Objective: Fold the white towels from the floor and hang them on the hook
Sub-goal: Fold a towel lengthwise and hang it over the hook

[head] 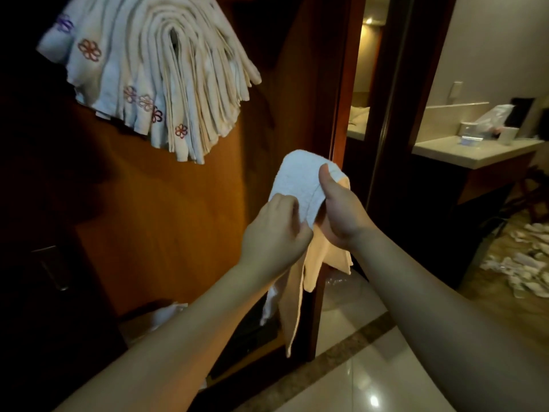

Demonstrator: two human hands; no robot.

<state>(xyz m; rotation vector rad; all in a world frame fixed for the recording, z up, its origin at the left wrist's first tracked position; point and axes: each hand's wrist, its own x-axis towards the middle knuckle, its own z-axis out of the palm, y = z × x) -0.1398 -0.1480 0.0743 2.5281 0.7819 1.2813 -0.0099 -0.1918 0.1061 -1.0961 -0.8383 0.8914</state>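
White towel (300, 179) is pinched by the left hand (274, 233) and gripped, thumb on top, by the right hand (341, 212).

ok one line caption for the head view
Both hands, left hand and right hand, grip a folded white towel below the hung towels.

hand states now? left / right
Left hand: closed, pinching the white towel at its lower edge.
Right hand: closed on the same towel, thumb on top.

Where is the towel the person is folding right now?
The towel is in the middle of the head view, held up by both hands in front of the wooden door, below and right of the hanging towels.
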